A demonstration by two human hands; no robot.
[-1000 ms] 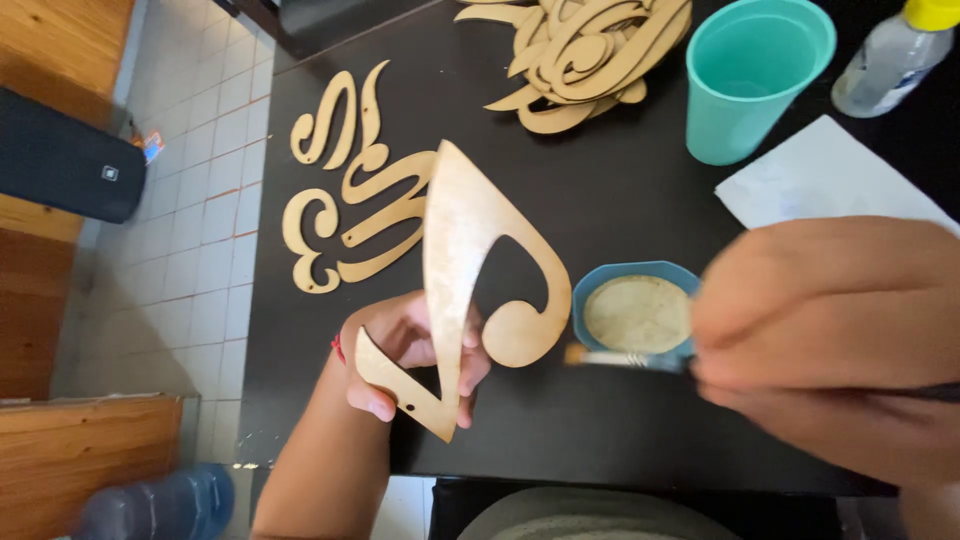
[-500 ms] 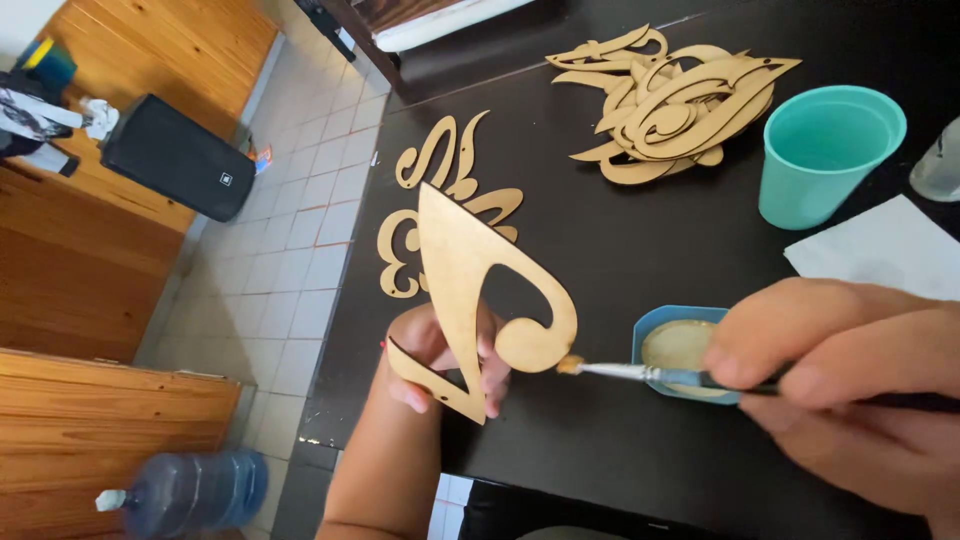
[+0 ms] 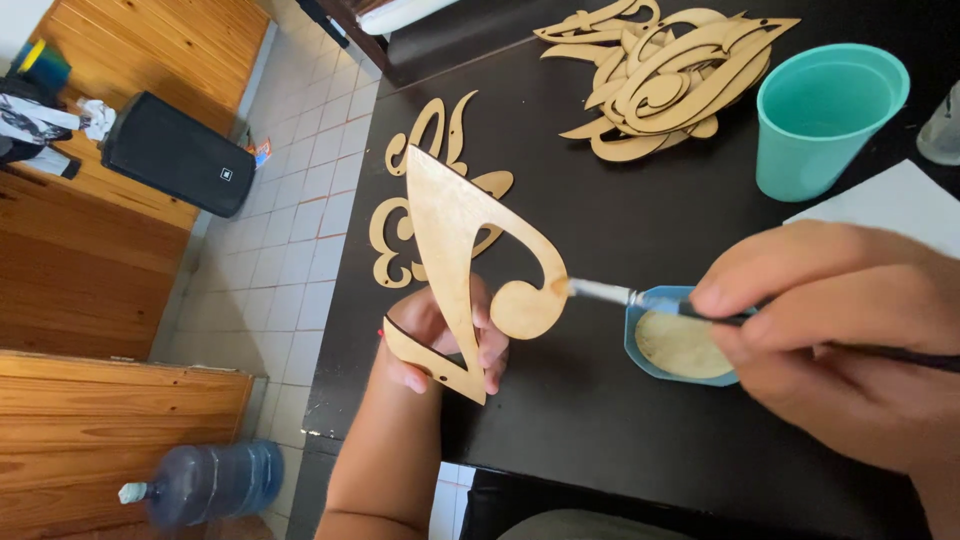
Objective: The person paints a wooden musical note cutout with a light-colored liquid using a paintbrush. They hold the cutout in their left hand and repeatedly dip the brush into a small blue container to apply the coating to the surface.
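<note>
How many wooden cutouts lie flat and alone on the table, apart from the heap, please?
1: a scrolled cutout beside the table's left edge, partly hidden behind the piece in the left hand.

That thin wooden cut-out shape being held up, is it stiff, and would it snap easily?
The wooden cut-out probably stays stiff: it stands flat and unbent though the left hand grips only its lower end. It looks light, held by a few fingers. Its narrow curled arm seems the likeliest part to snap.

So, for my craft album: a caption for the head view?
Left hand holds a wooden cutout; right hand touches a paintbrush to its curl.
</note>
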